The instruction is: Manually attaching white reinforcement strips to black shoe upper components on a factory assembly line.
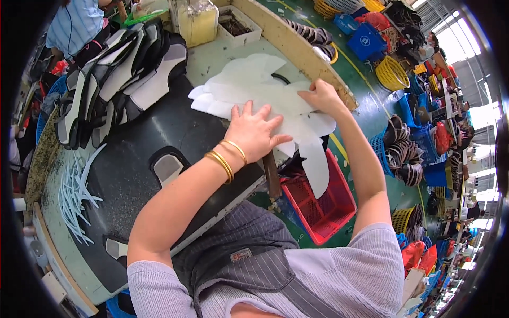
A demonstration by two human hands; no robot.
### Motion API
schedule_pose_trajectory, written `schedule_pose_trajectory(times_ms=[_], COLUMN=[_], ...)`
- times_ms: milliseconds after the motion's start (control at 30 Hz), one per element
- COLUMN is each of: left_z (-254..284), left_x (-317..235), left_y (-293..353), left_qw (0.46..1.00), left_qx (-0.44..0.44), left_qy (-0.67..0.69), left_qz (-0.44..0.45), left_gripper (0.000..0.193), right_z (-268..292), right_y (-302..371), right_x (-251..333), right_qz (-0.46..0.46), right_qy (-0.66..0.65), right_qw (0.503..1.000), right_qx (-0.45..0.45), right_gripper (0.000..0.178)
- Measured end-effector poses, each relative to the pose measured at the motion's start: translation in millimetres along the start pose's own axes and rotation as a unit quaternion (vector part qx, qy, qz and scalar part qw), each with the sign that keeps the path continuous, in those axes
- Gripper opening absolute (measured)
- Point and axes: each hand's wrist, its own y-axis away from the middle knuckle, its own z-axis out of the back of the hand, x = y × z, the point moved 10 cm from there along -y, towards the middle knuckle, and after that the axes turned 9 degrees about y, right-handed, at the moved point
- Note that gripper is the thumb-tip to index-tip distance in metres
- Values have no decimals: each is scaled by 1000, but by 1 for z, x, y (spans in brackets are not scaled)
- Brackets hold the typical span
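Note:
A loose fan of thin white cut pieces (249, 74) covers the far right of the worktable, overlapping one another. My left hand (254, 130), with gold bangles at its wrist, lies palm down on the pieces, fingers spread. At the right edge of the fan is my right hand (322, 98), its fingers curled in and thumb against the white material. What lies within that grip is hidden. One long rounded white piece (316, 169) hangs past the table edge over a red plastic basket (328, 206). A black curved object (280, 78) shows among the pieces.
Stacked black-and-white padded pieces (127, 74) stand at the far left. Pale strips (77, 191) lie on the black mat (127, 164). A wooden rail (302, 47) bounds the table's far right. A white tray (238, 32) stands at the back. Another person (74, 26) is at the far left.

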Motion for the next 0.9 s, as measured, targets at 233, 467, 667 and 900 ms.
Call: schedule_pose_trajectory(times_ms=[233,467,667,900], left_z=[2,-13,53,60], left_x=[6,8,-19,-37], left_y=[-8,-10,66,252], left_qw=[999,997,960,821], left_qx=[-3,38,-232,-210], left_qy=[17,50,148,515], left_qz=[31,53,-57,129], left_gripper=[53,66,80,27], right_z=[48,71,108,16], right_y=[17,66,144,225], right_x=[72,98,138,195], right_qz=[122,85,172,305], right_qy=[125,-615,-621,-552], right_qw=[983,779,758,776], right_qx=[-54,85,-97,-22], right_gripper=[29,17,11,60])
